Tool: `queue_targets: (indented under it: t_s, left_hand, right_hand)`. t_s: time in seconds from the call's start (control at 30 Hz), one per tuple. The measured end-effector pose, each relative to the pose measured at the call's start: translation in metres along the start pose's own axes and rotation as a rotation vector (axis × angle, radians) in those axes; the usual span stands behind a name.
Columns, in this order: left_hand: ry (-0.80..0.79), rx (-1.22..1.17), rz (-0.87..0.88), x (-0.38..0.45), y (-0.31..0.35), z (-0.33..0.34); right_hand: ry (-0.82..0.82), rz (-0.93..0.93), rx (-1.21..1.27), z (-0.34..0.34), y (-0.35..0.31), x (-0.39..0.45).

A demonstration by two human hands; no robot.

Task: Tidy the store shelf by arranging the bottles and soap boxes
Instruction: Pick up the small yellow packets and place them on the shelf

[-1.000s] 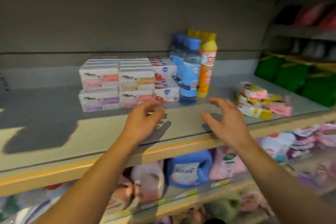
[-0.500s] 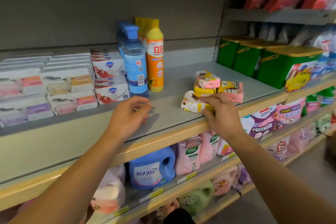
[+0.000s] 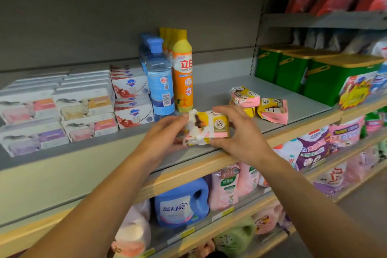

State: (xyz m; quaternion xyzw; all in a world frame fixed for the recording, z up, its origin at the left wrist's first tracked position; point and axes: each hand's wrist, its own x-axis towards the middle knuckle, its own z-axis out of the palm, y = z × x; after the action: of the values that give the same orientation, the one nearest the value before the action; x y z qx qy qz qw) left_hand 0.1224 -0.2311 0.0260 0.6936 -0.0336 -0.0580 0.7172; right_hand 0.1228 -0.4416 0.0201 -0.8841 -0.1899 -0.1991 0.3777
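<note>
A soap packet point(image 3: 206, 126) is held between both hands just above the front part of the shelf point(image 3: 219, 88), in front of the bottles. The left hand point(image 3: 165, 134) takes its crumpled white end, the right hand point(image 3: 240, 132) its yellow and pink end, with fingers over the top and a thumb beneath. Each grip is thus closed on the packet, one at each end, probably because the wrapper is soft and wrinkled and would sag or twist if it were taken from one side only.

The other loose packets point(image 3: 258, 103) are left in an untidy heap further right on the shelf, one lying across another and one tipped on its side. The heap is near the right hand but not touched by it.

To the left, the white soap boxes point(image 3: 62, 109) are stacked in two layers with faces forward, and the red-printed soap boxes point(image 3: 132, 98) stand just beside them in the same way. The blue bottles point(image 3: 160, 81) and the yellow-capped bottles point(image 3: 182, 73) are set upright in files running to the back wall, touching the boxes' row. This order leaves free shelf to the right of the bottles, and it is judged that the held packet is meant for a neat row there. The heap is not yet sorted, so the task appears only partly done.
</note>
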Motion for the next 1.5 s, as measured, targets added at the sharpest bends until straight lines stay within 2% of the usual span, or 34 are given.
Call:
queue_targets:
  t_s: [0.07,0.17,0.23,0.3,0.33,0.43,0.53,0.6,0.7,0.83,0.93,1.03,1.13,1.27,1.37,1.5]
  left_hand:
    - [-0.105,-0.141,-0.056,0.003,0.004,0.010]
    - [-0.005,-0.134,0.003,0.009,0.002,0.014]
    - [0.065,-0.132,0.032,0.016,0.000,0.011]
    - [0.116,-0.143,0.061,0.021,-0.002,0.009]
    - [0.138,-0.151,0.076,0.023,-0.003,0.008]
    - [0.163,-0.156,0.104,0.025,-0.006,0.008]
    - [0.151,-0.144,0.116,0.026,-0.008,0.006]
    - [0.152,-0.135,0.120,0.027,-0.009,0.006]
    - [0.165,-0.135,0.130,0.028,-0.010,0.007]
    - [0.198,-0.160,0.148,0.027,-0.011,0.006]
    - [0.215,-0.188,0.151,0.029,-0.014,0.005]
    - [0.222,-0.235,0.123,0.030,-0.016,0.003]
    - [0.217,-0.274,0.073,0.026,-0.011,0.003]
    - [0.215,-0.249,-0.026,0.016,0.005,0.013]
    - [0.178,-0.208,-0.157,0.001,0.021,0.033]
    - [0.090,-0.159,-0.326,-0.021,0.037,0.064]
  right_hand:
    - [-0.047,-0.087,0.022,0.006,-0.007,0.000]
    - [-0.106,-0.031,0.114,-0.002,-0.007,0.009]
    - [0.112,0.085,0.098,-0.016,0.002,0.022]
    - [0.355,0.209,-0.069,-0.027,0.015,0.041]
    - [0.395,0.287,-0.180,-0.032,0.022,0.051]
    - [0.246,0.579,-0.447,-0.039,0.044,0.074]
    - [0.079,0.782,-0.501,-0.039,0.056,0.085]
    - [0.071,0.780,-0.509,-0.034,0.056,0.089]
    - [0.179,0.625,-0.504,-0.026,0.052,0.088]
    - [0.199,0.462,-0.265,-0.015,0.045,0.090]
    - [0.127,0.447,-0.380,-0.004,0.042,0.096]
    - [0.195,0.409,-0.431,0.002,0.034,0.093]
    - [0.315,0.430,-0.234,-0.001,0.019,0.080]
    - [0.423,0.557,0.233,-0.019,-0.013,0.048]
    - [0.492,0.704,0.538,-0.037,-0.028,0.001]
    - [0.616,0.961,0.747,-0.065,-0.041,-0.079]
